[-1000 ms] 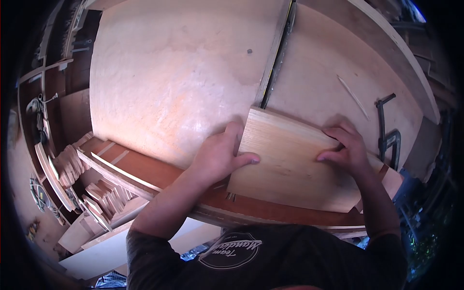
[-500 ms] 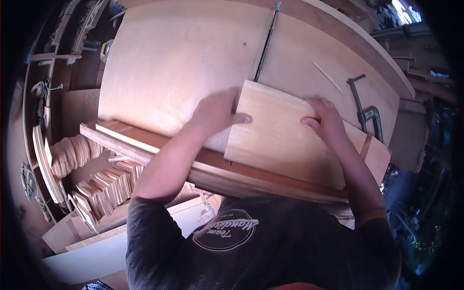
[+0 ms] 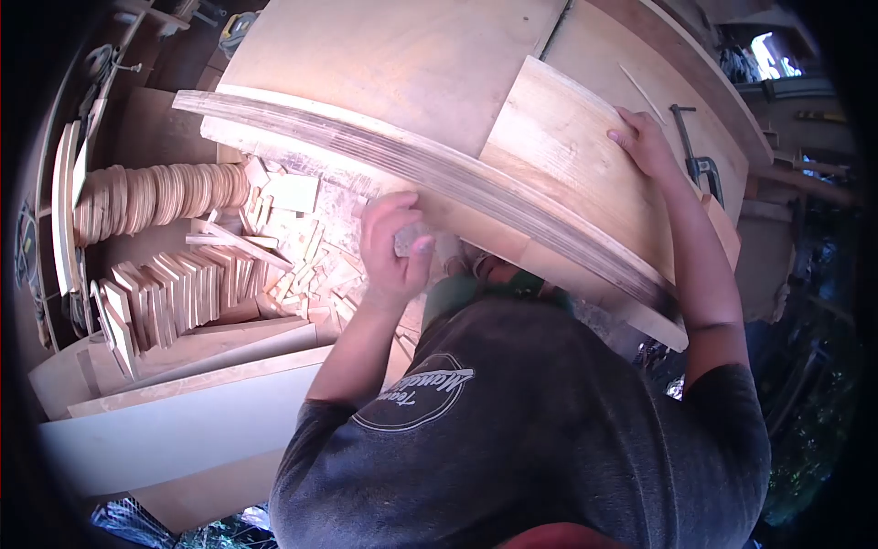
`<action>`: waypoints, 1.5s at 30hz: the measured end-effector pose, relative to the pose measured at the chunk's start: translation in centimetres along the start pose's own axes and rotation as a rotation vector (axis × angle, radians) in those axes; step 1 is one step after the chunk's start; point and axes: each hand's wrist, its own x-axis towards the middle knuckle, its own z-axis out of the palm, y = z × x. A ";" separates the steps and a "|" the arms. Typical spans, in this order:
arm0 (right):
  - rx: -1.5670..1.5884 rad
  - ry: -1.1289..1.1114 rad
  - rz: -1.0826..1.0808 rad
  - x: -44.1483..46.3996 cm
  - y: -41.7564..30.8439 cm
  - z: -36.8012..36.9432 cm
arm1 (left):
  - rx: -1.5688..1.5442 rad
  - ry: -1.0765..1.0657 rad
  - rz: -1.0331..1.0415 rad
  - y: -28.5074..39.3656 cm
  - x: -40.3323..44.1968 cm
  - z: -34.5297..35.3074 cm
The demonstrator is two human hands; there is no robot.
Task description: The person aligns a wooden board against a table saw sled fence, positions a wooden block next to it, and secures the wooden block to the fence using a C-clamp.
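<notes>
A light wooden board [image 3: 567, 137] lies on the table top [image 3: 393, 55], close to its front edge. My right hand [image 3: 645, 142] grips the board's far right edge, thumb on the upper face and fingers over the edge. Off the board and below the table's front edge is my left hand [image 3: 395, 240], its fingers curled but apart from the thumb, with nothing seen between them. The dark slot in the table runs away from the board's far left corner.
A black clamp [image 3: 700, 165] and a thin wooden stick [image 3: 640, 87] are on the table's right part. Below left stand a row of round-edged wood pieces [image 3: 165, 197], upright wood pieces [image 3: 183, 297], scattered offcuts [image 3: 315, 274] and a long pale panel [image 3: 183, 430].
My left hand has let go of the board's left edge and dropped below the table's front edge. My right hand stays on the board. The view has tilted down toward the floor.
</notes>
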 end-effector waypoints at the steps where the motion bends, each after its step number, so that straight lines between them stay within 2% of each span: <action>1: -0.008 0.009 -0.003 0.1 -0.2 0.0 | -0.005 0.008 0.008 0.0 -0.5 0.3; 4: -0.061 0.010 0.012 -0.2 -0.4 0.0 | 0.000 0.112 0.132 1.3 -0.6 0.6; 6: -0.027 0.136 -0.062 -0.3 -0.1 0.4 | 0.170 0.200 0.259 2.4 1.0 0.7; 10: -0.041 0.109 0.034 -0.4 -0.6 -0.2 | 0.090 0.303 0.309 1.8 2.6 4.2; 12: -0.037 0.038 0.049 -0.1 -0.6 -0.6 | 0.062 0.296 0.288 1.4 3.6 6.7; 14: -0.031 0.033 0.050 0.1 -0.7 -1.0 | 0.318 0.182 0.101 0.9 4.6 9.1; 15: -0.024 0.019 0.044 0.2 -0.6 -1.1 | 0.294 0.273 0.135 0.9 4.7 9.6; 18: 0.019 -0.017 0.023 0.2 -0.6 -1.4 | 0.272 0.189 0.129 0.9 4.4 8.8; 20: -0.040 -0.023 -0.008 0.4 -0.7 -1.8 | 0.297 0.225 0.107 1.5 3.8 7.6; 22: -0.041 -0.028 -0.019 0.7 -0.5 -2.1 | 0.166 0.330 0.034 1.5 4.0 8.4; 25: -0.055 -0.069 -0.056 0.5 -0.9 -2.3 | 0.224 0.310 -0.044 1.7 4.7 10.6; 28: -0.038 -0.092 -0.081 0.4 -0.7 -2.8 | 0.240 0.295 -0.023 1.8 4.7 9.9; 30: -0.015 -0.085 -0.098 1.1 -0.4 -3.2 | 0.269 0.378 -0.030 1.7 3.7 8.7; 33: -0.022 -0.115 -0.112 1.3 -0.3 -2.9 | 0.248 0.674 -0.290 1.0 4.0 8.1; 34: -0.007 -0.122 -0.111 1.4 -0.1 -2.9 | 0.259 0.680 -0.295 0.6 4.9 8.2; 36: 0.012 -0.136 -0.099 1.5 -0.1 -2.8 | 0.152 0.759 -0.501 0.0 6.9 8.3; 37: 0.044 -0.145 -0.079 1.6 -0.1 -2.7 | 0.115 0.756 -0.432 -1.0 7.1 7.9; 40: 0.070 -0.175 -0.061 1.9 -0.3 -3.4 | 0.166 0.865 -0.471 -2.4 7.2 5.0; 45: 0.112 -0.278 -0.060 3.1 0.3 -3.8 | -0.025 1.316 -0.634 -7.0 9.5 -0.7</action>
